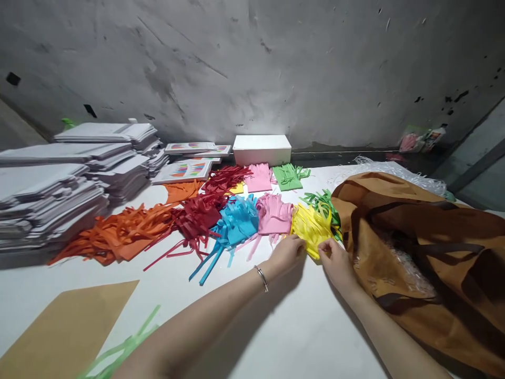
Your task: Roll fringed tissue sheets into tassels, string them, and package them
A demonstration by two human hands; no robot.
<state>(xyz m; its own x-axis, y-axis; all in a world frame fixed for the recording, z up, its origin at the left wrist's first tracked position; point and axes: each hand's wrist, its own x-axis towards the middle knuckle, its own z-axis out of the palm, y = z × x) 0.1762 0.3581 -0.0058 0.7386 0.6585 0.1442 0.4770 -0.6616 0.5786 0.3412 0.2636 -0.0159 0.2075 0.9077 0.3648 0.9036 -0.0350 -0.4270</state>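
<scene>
A pile of yellow fabric pieces with thin strips (311, 223) lies in front of me on the white table. My left hand (290, 251) has its fingers pinched at the pile's near left edge. At the near right edge, my right hand (335, 259) pinches the yellow fabric between thumb and fingers. Just left of the yellow pile is a pink stack (274, 215), its strips bunched on top. Green strips (321, 200) show behind the yellow ones. Farther left come a blue pile (239, 221), a dark red pile (197, 216) and an orange pile (126, 231).
A large brown bag (379, 210) slumps close beside my right arm. Tall stacks of white flat packs (43, 195) stand at left. At the back are a white box (262, 149) and printed boxes (183, 170). Brown card (74, 326) and pale green strips (126, 345) lie near me.
</scene>
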